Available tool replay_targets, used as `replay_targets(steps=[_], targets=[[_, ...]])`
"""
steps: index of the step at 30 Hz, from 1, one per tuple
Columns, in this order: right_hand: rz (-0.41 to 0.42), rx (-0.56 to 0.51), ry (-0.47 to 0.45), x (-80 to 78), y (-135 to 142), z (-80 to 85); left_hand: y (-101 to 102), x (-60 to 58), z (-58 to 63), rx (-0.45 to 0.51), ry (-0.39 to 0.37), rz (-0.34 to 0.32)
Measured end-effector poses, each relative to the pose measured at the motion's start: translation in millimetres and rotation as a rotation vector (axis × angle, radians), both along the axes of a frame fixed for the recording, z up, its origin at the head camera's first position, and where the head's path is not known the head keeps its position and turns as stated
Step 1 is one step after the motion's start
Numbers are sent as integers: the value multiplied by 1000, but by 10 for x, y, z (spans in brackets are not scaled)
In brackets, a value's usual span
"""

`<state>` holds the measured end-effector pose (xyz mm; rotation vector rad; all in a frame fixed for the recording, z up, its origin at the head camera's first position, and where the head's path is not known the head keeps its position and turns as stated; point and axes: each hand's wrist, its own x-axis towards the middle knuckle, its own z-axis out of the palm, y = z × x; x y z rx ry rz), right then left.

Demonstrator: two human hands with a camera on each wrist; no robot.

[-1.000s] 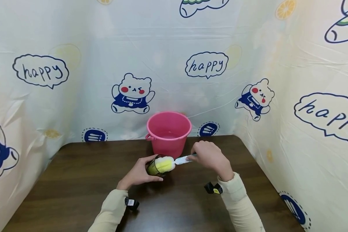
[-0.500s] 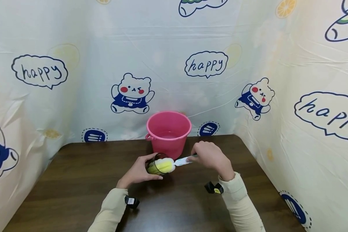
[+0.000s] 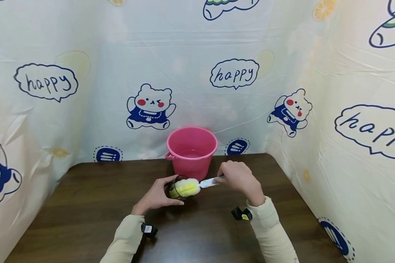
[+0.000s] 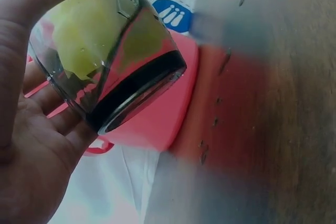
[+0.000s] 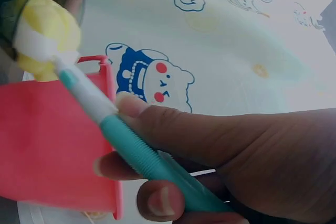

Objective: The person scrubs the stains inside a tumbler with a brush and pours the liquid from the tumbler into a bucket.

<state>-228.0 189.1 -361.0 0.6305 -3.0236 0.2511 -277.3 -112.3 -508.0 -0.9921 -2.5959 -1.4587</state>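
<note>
My left hand [image 3: 156,195] grips a smoky, see-through glass cup [image 4: 142,90], tilted with its mouth facing right. Water drops cling to its wall in the left wrist view. A cup brush with a yellow and white sponge head [image 3: 189,188] is partly inside the cup, and part of the sponge shows outside the rim. With thumb and curled fingers, my right hand [image 3: 238,177] holds the brush by its white and teal handle [image 5: 134,148]. Both hands are above the table, in front of the pink bucket.
A pink bucket [image 3: 191,167] with a side handle stands at the back middle of the dark wooden table [image 3: 102,204]. Behind and on both sides hangs a printed curtain [image 3: 191,102]. A small black device sits at each wrist.
The cup and brush shift only slightly against each other, the cup's tilt varying a little. Both hands keep their grips in nearly the same place, and the bucket stays still.
</note>
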Motion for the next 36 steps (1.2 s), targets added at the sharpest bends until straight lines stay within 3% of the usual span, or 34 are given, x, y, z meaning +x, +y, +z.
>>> replay_targets(steps=[6,11,15,19,23,27,31,36], targets=[[46,-13,16,19,16,-20,25,28,-51,-13,-6,-16],[-20,-14,68,-5,30,-47,19,21,-58,-11,-32,-13],[-38,-23,45,1,36,-73,-1,1,-26,-9,-21,10],[3,-42,6,42,42,-101,1,8,5,-11,2,9],[47,-57,51,49,39,-121,15,34,-6,-17,-13,10],[-10,-35,105,27,22,-126,8,54,-30,3,-22,28],[-48,-10,59,50,13,-107,3,60,-29,16,-13,38],[30,-20,35,82,10,-85,49,67,-35,5,-1,7]])
